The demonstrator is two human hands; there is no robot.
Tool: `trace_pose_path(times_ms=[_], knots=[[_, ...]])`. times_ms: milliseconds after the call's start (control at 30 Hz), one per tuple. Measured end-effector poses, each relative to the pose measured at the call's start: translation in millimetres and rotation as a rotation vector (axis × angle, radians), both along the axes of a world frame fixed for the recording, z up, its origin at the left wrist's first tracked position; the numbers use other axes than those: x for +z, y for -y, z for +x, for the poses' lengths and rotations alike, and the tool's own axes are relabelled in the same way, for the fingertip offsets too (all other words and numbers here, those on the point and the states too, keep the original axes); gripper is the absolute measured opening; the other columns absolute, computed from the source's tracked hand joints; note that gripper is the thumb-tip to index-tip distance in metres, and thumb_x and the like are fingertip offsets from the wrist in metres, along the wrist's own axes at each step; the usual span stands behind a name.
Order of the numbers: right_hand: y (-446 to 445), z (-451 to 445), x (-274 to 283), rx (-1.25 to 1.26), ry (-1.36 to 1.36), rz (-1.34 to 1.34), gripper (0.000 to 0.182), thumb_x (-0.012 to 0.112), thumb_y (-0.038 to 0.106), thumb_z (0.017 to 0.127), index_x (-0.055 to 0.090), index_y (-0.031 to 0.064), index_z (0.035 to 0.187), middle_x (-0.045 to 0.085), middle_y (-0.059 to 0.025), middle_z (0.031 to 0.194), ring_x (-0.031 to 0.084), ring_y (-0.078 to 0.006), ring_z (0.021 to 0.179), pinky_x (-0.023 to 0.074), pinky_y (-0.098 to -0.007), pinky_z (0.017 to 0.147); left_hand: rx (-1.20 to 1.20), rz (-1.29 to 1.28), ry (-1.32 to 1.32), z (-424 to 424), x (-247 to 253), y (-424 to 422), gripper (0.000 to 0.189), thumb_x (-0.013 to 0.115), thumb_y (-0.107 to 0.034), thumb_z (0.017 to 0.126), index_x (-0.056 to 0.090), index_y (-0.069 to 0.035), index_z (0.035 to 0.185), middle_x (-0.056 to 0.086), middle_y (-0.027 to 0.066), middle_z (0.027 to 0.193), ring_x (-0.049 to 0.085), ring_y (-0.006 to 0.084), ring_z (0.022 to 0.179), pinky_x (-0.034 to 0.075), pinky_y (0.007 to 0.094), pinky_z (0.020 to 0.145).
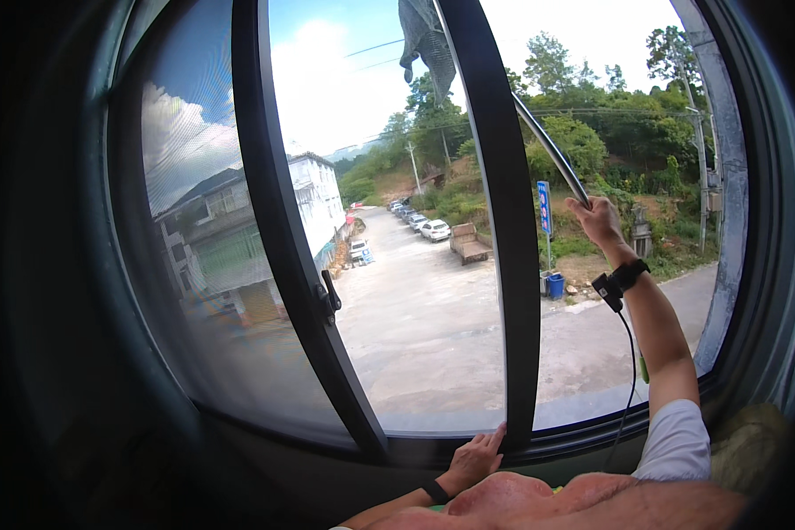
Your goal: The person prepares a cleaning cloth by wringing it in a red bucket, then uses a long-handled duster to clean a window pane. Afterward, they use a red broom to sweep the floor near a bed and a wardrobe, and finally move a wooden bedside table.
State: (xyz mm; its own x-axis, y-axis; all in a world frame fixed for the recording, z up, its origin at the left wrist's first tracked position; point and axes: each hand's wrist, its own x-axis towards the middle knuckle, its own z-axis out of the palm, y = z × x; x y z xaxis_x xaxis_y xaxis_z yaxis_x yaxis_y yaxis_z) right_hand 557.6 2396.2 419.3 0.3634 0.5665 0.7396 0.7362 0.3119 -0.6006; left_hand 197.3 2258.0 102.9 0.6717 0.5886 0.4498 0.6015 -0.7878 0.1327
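My right hand (599,218) reaches through the open right part of the window and is closed around a metal pole (553,146). The pole slants up and left, then passes behind the dark window upright (500,199). Beyond the glass, a grey cloth-like piece (430,53) hangs at the top; the upright hides whether it joins the pole. Low in the view, my left hand (476,457) rests with its fingers against the foot of that upright, holding nothing. A small green piece (644,369) shows beside my right forearm, mostly hidden.
A black window handle (330,291) sits on the left upright (285,232), next to a mesh screen (218,318). The bottom track (589,434) runs below my right arm. From a black wrist device (613,288) a cable (631,371) hangs down. Parked vehicles (435,230) stand outside.
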Motion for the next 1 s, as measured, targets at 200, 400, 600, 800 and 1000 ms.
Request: trace_pose_path(times_ms=[200,400,600,800,1000], knots=[[-42,3,-10,-0.251,0.068,0.031,0.052,0.062,0.059,0.081,0.057,0.0097,0.064,0.060,-0.0110,0.065,0.061,-0.0311,0.068,0.0432,-0.0454,0.060,-0.008,-0.001,0.046,7,-3,-3,0.069,0.065,-0.017,0.081,0.035,0.000,0.141,0.063,0.0143,0.097,0.061,0.0273,0.094,0.052,0.0336,0.075],[-89,-13,-39,-0.118,0.087,0.026,0.056,0.063,0.057,0.083,0.055,0.0059,0.061,0.055,-0.0119,0.058,0.055,-0.0301,0.058,0.0400,-0.0441,0.055,0.011,0.044,0.054,10,-3,-2,0.068,0.066,-0.015,0.081,0.037,0.001,0.140,0.063,0.0149,0.099,0.063,0.0266,0.093,0.053,0.0326,0.074],[-149,8,-88,0.451,-0.105,-0.009,0.051,0.068,0.040,0.088,0.048,0.0087,0.053,0.043,0.0044,0.047,0.040,-0.0067,0.042,0.0282,-0.0308,0.040,0.007,0.066,0.082,26,-13,-9,0.063,0.066,-0.017,0.082,0.041,0.000,0.138,0.065,0.0131,0.100,0.064,0.0243,0.092,0.054,0.0311,0.072],[-152,-13,-126,0.852,-0.256,-0.060,0.037,0.061,0.026,0.089,0.051,0.0074,0.059,0.048,0.0006,0.050,0.045,-0.0079,0.039,0.0348,-0.0234,0.036,0.002,0.105,0.084,28,27,6,0.050,0.068,-0.022,0.083,0.052,-0.001,0.126,0.066,0.0108,0.091,0.065,0.0232,0.084,0.054,0.0301,0.064],[-121,-42,-141,0.843,-0.353,-0.131,0.043,0.059,0.035,0.090,0.050,0.0085,0.057,0.047,0.0011,0.052,0.046,-0.0089,0.044,0.0353,-0.0244,0.044,0.014,0.103,0.064,42,44,9,0.042,0.069,-0.021,0.082,0.055,0.000,0.115,0.063,0.0104,0.085,0.064,0.0242,0.080,0.053,0.0313,0.062]])
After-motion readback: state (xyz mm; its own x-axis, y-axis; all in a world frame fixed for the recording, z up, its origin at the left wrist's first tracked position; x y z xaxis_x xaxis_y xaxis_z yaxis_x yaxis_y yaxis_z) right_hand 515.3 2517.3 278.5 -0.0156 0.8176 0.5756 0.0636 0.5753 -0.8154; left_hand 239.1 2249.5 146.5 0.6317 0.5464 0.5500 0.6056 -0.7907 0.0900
